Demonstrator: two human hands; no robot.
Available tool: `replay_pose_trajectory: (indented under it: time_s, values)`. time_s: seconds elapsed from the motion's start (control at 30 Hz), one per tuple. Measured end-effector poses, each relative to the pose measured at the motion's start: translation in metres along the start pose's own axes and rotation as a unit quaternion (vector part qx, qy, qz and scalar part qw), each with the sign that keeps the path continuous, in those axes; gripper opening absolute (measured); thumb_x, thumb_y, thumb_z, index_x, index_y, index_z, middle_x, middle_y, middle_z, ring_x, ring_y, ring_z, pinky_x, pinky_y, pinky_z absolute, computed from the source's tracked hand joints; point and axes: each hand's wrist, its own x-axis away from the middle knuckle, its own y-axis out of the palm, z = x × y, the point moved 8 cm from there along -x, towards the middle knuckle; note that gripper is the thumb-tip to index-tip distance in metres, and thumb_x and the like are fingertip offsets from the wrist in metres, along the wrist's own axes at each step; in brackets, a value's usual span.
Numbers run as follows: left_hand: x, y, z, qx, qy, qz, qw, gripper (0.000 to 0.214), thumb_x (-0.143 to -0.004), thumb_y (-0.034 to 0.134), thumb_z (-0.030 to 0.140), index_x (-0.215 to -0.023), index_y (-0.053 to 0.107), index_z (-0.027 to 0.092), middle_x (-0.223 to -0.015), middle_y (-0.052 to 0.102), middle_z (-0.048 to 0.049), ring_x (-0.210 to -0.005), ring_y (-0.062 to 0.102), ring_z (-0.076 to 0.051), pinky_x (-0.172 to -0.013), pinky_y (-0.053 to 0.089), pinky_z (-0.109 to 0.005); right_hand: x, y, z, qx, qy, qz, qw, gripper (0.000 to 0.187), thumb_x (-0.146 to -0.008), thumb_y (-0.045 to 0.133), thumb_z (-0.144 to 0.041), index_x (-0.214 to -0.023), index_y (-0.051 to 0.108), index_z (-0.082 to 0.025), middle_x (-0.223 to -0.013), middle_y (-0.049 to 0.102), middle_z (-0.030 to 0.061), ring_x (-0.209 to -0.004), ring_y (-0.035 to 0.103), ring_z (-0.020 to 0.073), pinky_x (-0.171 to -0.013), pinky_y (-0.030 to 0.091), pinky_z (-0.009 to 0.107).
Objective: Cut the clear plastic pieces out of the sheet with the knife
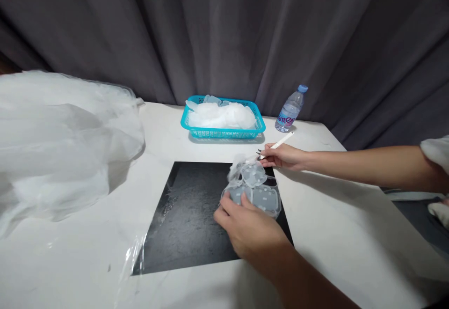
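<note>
My left hand (pixel 250 227) is closed on the lower left edge of a translucent plastic piece (pixel 264 199) with several rounded, grey-looking lobes. The piece is over the right part of a black mat (pixel 192 210). At its upper end, my right hand (pixel 282 156) grips a slim white pen-like tool (pixel 282 139), slanted with its far end up to the right. Small dark points show by the right fingertips; I cannot make out whether they belong to the tool. Crumpled clear film covers the top of the piece near these fingers.
A turquoise basket (pixel 224 134) behind the mat holds white translucent pieces. Right of it stands a water bottle (pixel 290 110). A large bulging white plastic bag (pixel 66 140) takes up the table's left side. A grey curtain (pixel 224 33) hangs along the back edge.
</note>
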Motion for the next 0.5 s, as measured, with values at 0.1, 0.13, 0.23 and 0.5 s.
replay_pose_trajectory:
  time_s: [0.1,0.13,0.23,0.5]
  values:
    - [0.022,0.001,-0.003,-0.134,0.14,0.044,0.98,0.034,-0.093,0.048,0.014,-0.12,0.069,0.019,-0.133,0.063,-0.0193,-0.078,0.059,-0.032,-0.054,0.035,-0.037,0.0,-0.018,-0.001,-0.004,-0.022,0.017,1.0,0.028,-0.094,0.077,-0.035,-0.077,0.058,-0.024,-0.077,0.073,0.0005,-0.061,0.068,0.0122,-0.048,0.053,0.024]
    - [0.03,0.002,-0.006,-0.148,0.164,0.062,0.973,0.037,-0.093,0.046,0.015,-0.123,0.068,0.02,-0.136,0.062,-0.0194,-0.077,0.057,-0.033,-0.052,0.033,-0.037,0.004,-0.02,-0.004,-0.01,-0.039,0.026,0.999,0.027,-0.096,0.074,-0.037,-0.077,0.058,-0.026,-0.073,0.071,-0.0011,-0.056,0.064,0.0124,-0.043,0.049,0.026]
    - [0.051,0.001,-0.013,-0.129,0.173,0.108,0.97,0.042,-0.098,0.046,0.025,-0.135,0.063,0.025,-0.137,0.064,-0.017,-0.074,0.053,-0.033,-0.049,0.027,-0.036,0.026,-0.006,-0.018,0.004,-0.121,0.034,0.992,0.023,-0.098,0.071,-0.04,-0.078,0.061,-0.032,-0.07,0.069,-0.0036,-0.053,0.06,0.0151,-0.044,0.049,0.032]
    - [0.065,0.004,-0.008,-0.33,0.17,0.092,0.924,0.046,-0.103,0.039,0.02,-0.142,0.06,0.004,-0.149,0.06,-0.0128,-0.077,0.061,-0.026,-0.054,0.049,-0.037,0.037,0.099,-0.016,0.269,-0.168,-0.149,0.936,0.019,-0.091,0.073,-0.029,-0.076,0.061,-0.027,-0.119,0.077,0.0083,-0.114,0.073,0.0285,-0.087,0.062,0.044]
